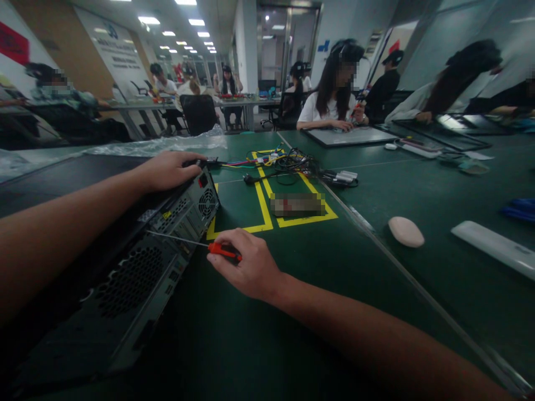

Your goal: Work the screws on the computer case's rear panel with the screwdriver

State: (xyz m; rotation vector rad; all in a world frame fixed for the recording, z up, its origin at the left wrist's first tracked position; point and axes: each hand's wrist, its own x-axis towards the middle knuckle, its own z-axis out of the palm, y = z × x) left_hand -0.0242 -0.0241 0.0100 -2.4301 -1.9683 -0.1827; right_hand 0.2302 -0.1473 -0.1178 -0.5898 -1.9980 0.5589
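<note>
A black desktop computer case (190, 203) lies on its side at the left, its grey rear panel angled toward me. On that panel I see a round fan grille, vents and expansion slots. My left hand (169, 170) rests on top of the case near its far corner, fingers extended over the surface. My right hand (248, 264) grips a screwdriver (219, 250) by its red-orange handle. Its long thin shaft points left, with the tip at the edge between the rear panel and the dark top. Whether the tip sits in a screw is too small to tell.
Yellow tape (267, 214) marks rectangles on the green table (317, 267). Bundled cables (292, 162) and a pixelated box-like item (297, 205) lie there. To the right are a pale mouse-shaped object (406, 231) and a long white bar (497, 245). Several people work beyond.
</note>
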